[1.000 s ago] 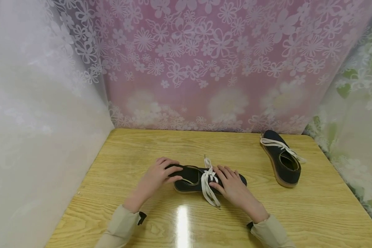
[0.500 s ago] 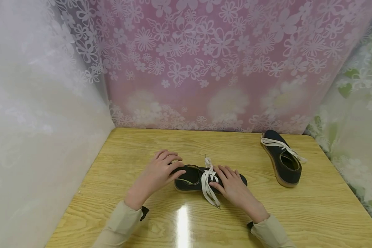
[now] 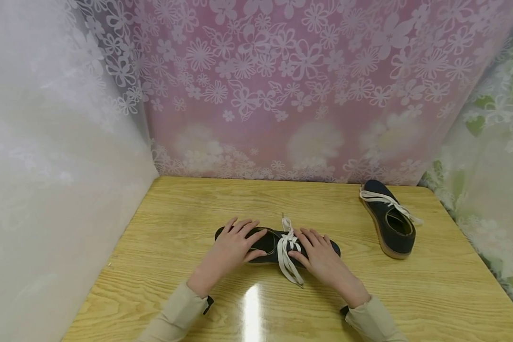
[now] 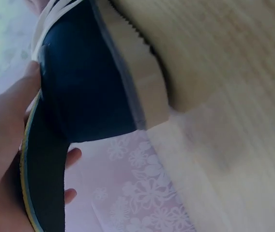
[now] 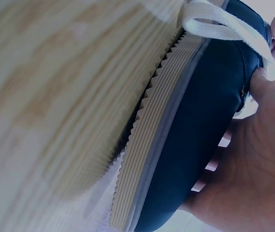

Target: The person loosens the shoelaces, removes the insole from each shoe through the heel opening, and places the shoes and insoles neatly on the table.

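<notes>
A dark low-cut shoe with white laces and a pale ridged sole lies sideways on the table, toe to the right. A dark insole with a yellowish edge sticks out of its opening, past the heel. My left hand grips across the insole at the opening: its thumb is at the collar, and its fingertips reach beyond the insole's far edge. Over the toe, my right hand holds the shoe, thumb beside the laces and fingers on the far side.
A matching laced shoe stands at the back right of the wood-grain table. Flowered curtains hang behind and along both sides. A bright glare streak lies on the near part of the table.
My left hand loosened from the insole's outer end, lifted a little, then moved right to the shoe opening, uncovering that end. The right hand and both shoes stayed in place.
</notes>
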Motion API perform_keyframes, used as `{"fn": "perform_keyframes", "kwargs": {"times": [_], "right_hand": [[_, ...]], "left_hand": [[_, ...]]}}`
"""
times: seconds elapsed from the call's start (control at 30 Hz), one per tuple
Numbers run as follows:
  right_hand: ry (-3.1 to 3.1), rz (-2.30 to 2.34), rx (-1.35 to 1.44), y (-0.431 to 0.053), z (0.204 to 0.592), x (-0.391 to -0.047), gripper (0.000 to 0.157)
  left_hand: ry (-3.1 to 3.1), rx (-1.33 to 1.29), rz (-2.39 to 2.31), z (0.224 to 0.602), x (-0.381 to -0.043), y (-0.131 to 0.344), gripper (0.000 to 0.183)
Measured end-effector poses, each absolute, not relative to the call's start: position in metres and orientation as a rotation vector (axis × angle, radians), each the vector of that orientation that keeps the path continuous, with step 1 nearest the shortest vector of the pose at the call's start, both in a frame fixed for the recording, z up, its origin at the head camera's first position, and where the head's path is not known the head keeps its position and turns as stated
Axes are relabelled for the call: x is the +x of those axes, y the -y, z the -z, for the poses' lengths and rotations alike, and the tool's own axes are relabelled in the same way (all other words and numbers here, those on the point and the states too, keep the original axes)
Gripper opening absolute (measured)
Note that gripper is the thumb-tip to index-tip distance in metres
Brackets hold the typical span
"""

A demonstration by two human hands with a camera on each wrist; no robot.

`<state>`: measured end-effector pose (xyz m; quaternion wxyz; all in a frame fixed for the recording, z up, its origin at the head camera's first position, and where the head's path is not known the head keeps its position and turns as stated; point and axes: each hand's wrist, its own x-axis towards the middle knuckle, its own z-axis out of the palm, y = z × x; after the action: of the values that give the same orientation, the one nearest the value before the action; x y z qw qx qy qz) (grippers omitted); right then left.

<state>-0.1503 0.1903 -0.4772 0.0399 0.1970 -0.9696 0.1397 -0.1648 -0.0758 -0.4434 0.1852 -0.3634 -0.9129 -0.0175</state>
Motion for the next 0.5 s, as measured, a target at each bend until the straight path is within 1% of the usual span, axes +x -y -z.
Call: {"fn": "perform_keyframes", "kwargs": {"times": [0.2,0.5], "right_hand": [[2.972,-0.418,0.601,-0.1907,0.4766,-0.1504,0.066],[2.996,-0.433,0.599,-0.1903,0.4753,-0.1507,0.069]], "left_hand": [[2.538,-0.941,0.057,0.4498,-0.164,0.0756,0.057],[2.359,-0.964,0.08,0.448,-0.1692,0.0792,0.048]]}}
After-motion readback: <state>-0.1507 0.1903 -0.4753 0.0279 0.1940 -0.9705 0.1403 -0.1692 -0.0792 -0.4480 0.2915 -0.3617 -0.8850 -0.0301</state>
